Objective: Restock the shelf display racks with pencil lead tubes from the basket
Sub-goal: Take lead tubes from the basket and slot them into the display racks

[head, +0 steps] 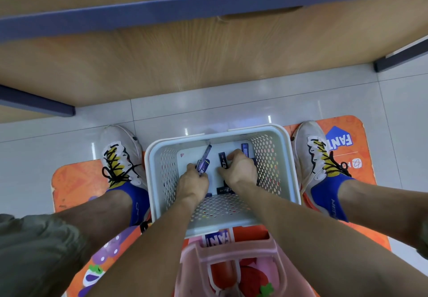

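Taking the white basket point(287, 157) as the landmark — it sits on the floor between two sneakers. Inside it toward the left wall, the left hand point(193, 179) grips a few dark pencil lead tubes point(203, 161), fingers curled round them. Toward the basket's right wall, the right hand point(239, 169) reaches down with fingers curled onto another tube point(222, 160) lying on the bottom — more tubes point(245, 149) lie loose beside it.

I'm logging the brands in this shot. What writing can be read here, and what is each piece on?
"FAN", upside down, cut off: orange floor mat.
"FAN", again cut off: same mat below the white basket.
White letters on the dark lead tubes: too blurred to read.
Lettering on the blue sock: too blurred to read.
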`<state>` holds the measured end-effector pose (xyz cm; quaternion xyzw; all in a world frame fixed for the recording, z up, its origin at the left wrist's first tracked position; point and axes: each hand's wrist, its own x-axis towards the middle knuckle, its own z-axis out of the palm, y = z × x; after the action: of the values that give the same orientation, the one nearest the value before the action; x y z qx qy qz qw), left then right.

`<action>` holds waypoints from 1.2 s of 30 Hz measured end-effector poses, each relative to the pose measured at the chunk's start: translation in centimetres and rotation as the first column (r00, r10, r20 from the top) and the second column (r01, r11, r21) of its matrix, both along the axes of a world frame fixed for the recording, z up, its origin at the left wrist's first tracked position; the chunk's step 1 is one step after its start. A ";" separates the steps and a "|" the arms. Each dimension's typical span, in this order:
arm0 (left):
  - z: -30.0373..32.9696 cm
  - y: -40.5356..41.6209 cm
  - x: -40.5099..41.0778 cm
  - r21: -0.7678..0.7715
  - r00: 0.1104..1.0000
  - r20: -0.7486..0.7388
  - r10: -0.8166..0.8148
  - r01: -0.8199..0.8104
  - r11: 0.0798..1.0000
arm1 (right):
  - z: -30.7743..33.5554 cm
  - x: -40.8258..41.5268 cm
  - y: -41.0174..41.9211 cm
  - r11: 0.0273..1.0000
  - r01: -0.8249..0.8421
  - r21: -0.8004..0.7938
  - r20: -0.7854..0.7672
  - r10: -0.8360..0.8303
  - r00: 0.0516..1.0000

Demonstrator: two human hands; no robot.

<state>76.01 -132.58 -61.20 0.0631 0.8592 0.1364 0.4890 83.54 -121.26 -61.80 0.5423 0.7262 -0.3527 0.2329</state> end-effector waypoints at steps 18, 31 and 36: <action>-1.4 1.9 -1.8 0.222 0.998 -0.007 -0.058 0.058 0.973 | -0.8 -1.5 1.0 0.804 0.469 -0.366 -0.184 -0.556 0.811; 5.5 2.3 -1.3 0.411 0.904 0.419 0.083 -0.270 0.871 | 7.2 1.2 3.4 0.739 0.300 -0.604 -0.339 -0.578 0.742; 13.7 3.6 -2.4 0.560 0.889 0.459 -0.003 -0.286 0.778 | 15.3 0.8 5.8 0.803 0.150 -0.577 -0.498 -0.491 0.715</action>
<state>73.64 -128.95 -47.46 0.1197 0.6385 0.4555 0.6087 84.36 -115.48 -46.49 0.4362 0.5350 -0.7224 0.0418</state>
